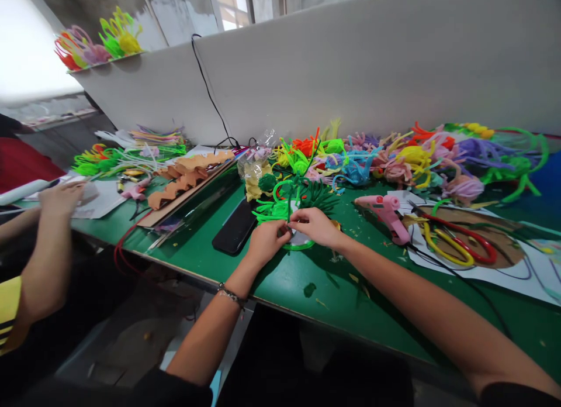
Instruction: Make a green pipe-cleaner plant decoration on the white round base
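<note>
In the head view my left hand [268, 241] and my right hand [316, 226] meet at the fingertips, both pinched on a thin dark green pipe cleaner [289, 207]. What exactly lies between the fingertips is partly covered by the fingers. Just beneath them is a round grey-white base [300, 238] with a bright green fuzzy rim. Bright green pipe cleaner loops [268, 210] stick out to the left of it, and dark green ones [319, 196] fan out behind my right hand. A black phone [235, 227] lies left of my left hand.
A pink glue gun [388, 214] and scissors with red [477, 243] and yellow [447, 252] handles lie at right. Colourful pipe cleaner flowers [359, 164] line the back of the green table [280, 284]. Brown egg-carton strips [179, 188] lie left, near a co-worker's hand [61, 197].
</note>
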Motion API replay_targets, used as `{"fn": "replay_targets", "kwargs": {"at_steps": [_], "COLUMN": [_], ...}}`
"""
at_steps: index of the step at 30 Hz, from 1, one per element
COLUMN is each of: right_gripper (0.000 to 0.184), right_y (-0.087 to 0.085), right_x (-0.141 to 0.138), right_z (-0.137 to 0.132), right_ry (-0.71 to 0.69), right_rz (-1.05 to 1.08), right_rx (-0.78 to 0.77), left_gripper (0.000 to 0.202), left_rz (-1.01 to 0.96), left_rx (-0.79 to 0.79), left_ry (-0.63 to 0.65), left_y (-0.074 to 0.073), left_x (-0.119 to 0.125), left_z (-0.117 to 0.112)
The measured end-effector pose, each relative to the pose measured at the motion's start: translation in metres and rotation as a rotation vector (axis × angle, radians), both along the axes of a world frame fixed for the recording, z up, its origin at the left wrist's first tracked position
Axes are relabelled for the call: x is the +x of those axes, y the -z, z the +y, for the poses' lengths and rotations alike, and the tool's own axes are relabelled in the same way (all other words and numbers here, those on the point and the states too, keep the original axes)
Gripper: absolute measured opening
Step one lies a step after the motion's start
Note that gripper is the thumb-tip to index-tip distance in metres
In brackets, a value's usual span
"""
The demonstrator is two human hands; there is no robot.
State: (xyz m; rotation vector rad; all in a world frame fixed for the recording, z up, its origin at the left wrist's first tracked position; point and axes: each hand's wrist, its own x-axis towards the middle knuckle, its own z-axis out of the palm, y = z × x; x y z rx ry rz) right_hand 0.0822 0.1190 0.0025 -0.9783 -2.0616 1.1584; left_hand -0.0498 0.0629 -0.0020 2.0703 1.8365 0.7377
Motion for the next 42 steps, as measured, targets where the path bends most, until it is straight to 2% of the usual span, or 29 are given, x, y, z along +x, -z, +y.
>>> {"fn": "replay_targets", "kwargs": {"at_steps": [24,31,42], "right_gripper": [0.006,0.007,0.006], "right_y": [-0.0013,-0.003,0.002], "right_x": [0.0002,-0.0006,-0.0013], "right_z": [-0.0018,-0.0031,-0.0026], "right_ry": [0.063,0.074,0.061], "right_rz": [-0.08,-0.072,-0.024], "right_rx": [0.11,0.104,0.09], "left_gripper": [0.014,0.019,0.016], "left_rz": [-0.042,-0.008,-0.062], "left_rx": [0.011,0.027,0.045], "left_ry": [0.035,0.016,0.026], "left_y": [0.0026,0.0017,0.0023], "left_x": [-0.0004,-0.0001,-0.0013], "left_z": [-0.0009,-0.001,0.0]}}
